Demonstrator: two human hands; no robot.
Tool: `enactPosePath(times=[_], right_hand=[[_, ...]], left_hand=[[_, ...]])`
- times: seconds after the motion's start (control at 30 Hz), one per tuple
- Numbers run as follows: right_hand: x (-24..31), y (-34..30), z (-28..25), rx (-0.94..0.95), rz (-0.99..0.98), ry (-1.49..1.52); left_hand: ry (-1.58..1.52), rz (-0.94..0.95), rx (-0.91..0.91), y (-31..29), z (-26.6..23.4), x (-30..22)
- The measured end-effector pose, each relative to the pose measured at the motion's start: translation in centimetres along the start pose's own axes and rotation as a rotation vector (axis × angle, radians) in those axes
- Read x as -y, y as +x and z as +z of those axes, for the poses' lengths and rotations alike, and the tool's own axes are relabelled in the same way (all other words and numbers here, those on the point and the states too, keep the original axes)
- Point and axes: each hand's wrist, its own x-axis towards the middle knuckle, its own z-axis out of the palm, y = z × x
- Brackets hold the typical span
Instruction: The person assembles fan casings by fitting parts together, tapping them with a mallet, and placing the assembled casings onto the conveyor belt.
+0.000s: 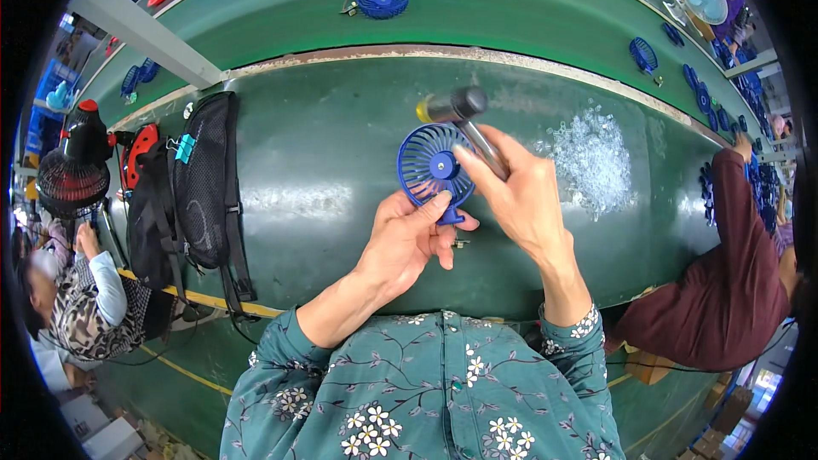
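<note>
My left hand (411, 237) grips a round blue slatted fan housing (419, 156) by its lower rim, thumb on the front and fingers underneath. A small metal piece (461, 244) shows beside those fingers. In my right hand (521, 189) is a mallet (454, 106) with a metal handle, a black face and a yellow face. Its head is slightly blurred and lies over the housing's top edge. My right forefinger and thumb reach close to the housing's centre; whether they touch it I cannot tell.
A heap of small clear plastic pieces (594, 162) lies right on the green table. At left are a black mesh bag (207, 179) and a black-and-red fan (75, 166). Beyond, a green conveyor (290, 13) carries more blue housings (382, 0). People sit at both sides.
</note>
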Motion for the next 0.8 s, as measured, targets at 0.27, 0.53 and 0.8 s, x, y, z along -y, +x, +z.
enactPosePath(times=[0.27,0.53,0.8], right_hand=[[-1.5,-4.1,0.4,0.325,0.364,0.615],[-1.3,-4.2,-1.4,0.272,0.159,0.201],[0.1,-4.1,-2.8,0.18,-0.002,0.046]], left_hand=[[-0.111,-0.033,-0.08,0.2,0.6,-1.4],[-0.064,0.015,-0.093,0.5,0.9,-1.3],[0.133,0.17,0.0,0.8,0.8,-1.3]])
